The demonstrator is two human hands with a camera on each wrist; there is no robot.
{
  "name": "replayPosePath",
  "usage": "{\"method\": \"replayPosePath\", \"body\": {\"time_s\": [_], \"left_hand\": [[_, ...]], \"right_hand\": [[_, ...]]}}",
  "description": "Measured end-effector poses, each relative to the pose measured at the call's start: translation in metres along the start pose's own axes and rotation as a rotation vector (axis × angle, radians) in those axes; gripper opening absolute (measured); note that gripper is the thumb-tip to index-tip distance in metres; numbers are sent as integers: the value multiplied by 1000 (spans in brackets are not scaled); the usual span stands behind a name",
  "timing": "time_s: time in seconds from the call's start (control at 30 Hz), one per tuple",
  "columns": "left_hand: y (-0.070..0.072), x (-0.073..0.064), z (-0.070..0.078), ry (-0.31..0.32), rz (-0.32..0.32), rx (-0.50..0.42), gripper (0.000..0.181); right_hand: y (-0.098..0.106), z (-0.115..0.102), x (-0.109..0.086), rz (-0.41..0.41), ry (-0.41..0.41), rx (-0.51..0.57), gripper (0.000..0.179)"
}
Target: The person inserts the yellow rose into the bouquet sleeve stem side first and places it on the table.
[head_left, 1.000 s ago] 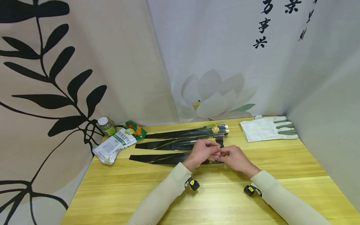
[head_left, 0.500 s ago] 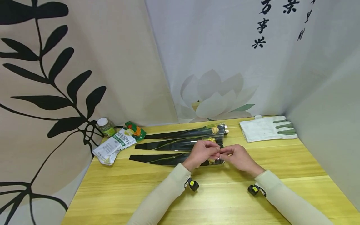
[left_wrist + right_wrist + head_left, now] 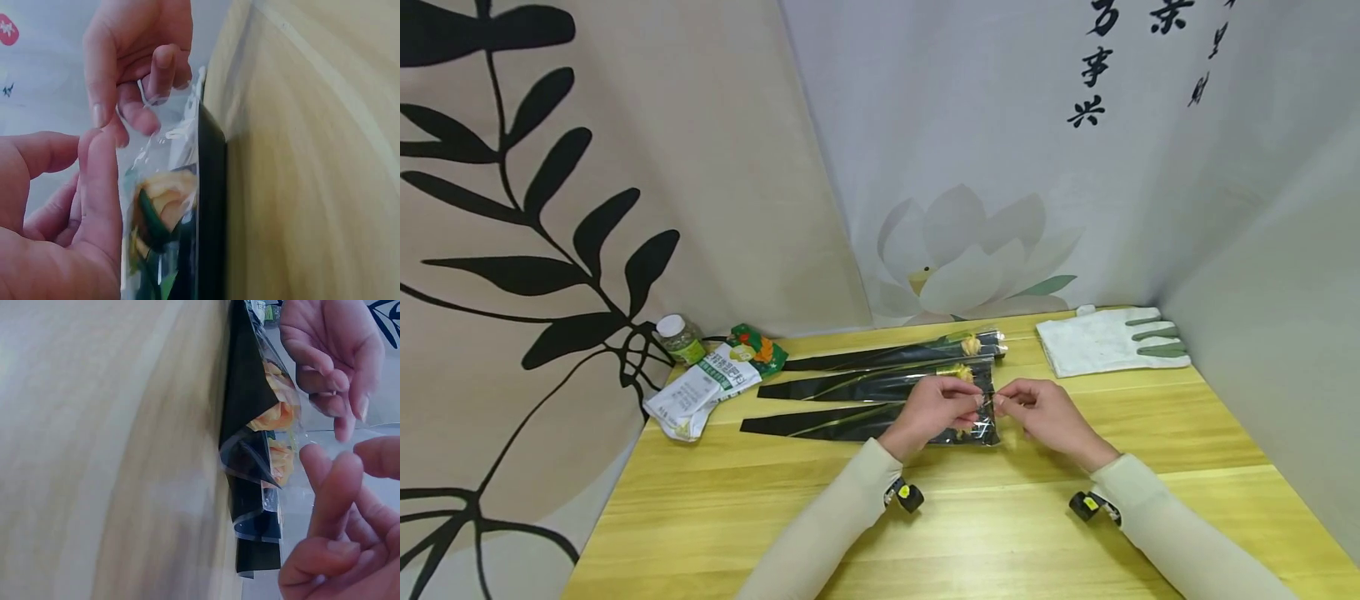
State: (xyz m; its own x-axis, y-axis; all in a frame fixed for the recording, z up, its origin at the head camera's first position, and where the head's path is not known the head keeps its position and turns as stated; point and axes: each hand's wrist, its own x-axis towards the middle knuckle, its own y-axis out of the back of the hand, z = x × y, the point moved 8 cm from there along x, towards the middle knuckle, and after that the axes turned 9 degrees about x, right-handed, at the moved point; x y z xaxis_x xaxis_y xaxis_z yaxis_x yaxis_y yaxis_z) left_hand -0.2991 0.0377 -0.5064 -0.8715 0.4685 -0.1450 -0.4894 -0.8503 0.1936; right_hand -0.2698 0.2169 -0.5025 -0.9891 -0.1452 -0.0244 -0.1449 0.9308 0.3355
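Three long flower sleeves, each with a black back, a clear front and a yellow flower inside, lie side by side: the front sleeve (image 3: pixel 820 423), the middle sleeve (image 3: pixel 827 387) and the back sleeve (image 3: pixel 857 360). Over the front one, my left hand (image 3: pixel 931 410) pinches with thumb and forefinger at the clear film near the flower end. My right hand (image 3: pixel 1048 417) pinches at the film's mouth, facing the left across a small gap. The film is nearly invisible between the fingertips. In the left wrist view, the yellow flower (image 3: pixel 167 195) shows through the plastic beside my fingers.
A white-and-green packet (image 3: pixel 711 383) lies left of the sleeves, beside a small white-capped jar (image 3: pixel 680 340). White gloves with green fingers (image 3: pixel 1108 343) lie at the back right. Cloth hangings stand behind the wooden table (image 3: pixel 970 533).
My hands, fingertips together before, have moved slightly apart, the right hand shifting to the right. More of the front sleeve's flower end now shows between and below them.
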Motion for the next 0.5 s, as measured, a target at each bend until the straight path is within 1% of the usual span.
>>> {"method": "replayPosePath", "body": {"time_s": [0.07, 0.13, 0.23, 0.33, 0.4, 0.5], "left_hand": [[6, -3, 2, -18, 13, 39, 31], [15, -6, 5, -43, 40, 95, 30], [29, -12, 10, -92, 95, 213, 28], [43, -18, 12, -117, 136, 363, 26], [51, -22, 11, -122, 143, 462, 29], [59, -28, 8, -138, 129, 605, 34]], "right_hand": [[2, -2, 0, 14, 2, -5, 24], [3, -5, 0, 28, 10, -9, 25], [5, -8, 0, 49, 20, -10, 25], [5, -8, 1, 62, 12, -21, 27], [4, -8, 2, 68, 0, -32, 29], [0, -4, 4, 73, -31, -44, 38]]}}
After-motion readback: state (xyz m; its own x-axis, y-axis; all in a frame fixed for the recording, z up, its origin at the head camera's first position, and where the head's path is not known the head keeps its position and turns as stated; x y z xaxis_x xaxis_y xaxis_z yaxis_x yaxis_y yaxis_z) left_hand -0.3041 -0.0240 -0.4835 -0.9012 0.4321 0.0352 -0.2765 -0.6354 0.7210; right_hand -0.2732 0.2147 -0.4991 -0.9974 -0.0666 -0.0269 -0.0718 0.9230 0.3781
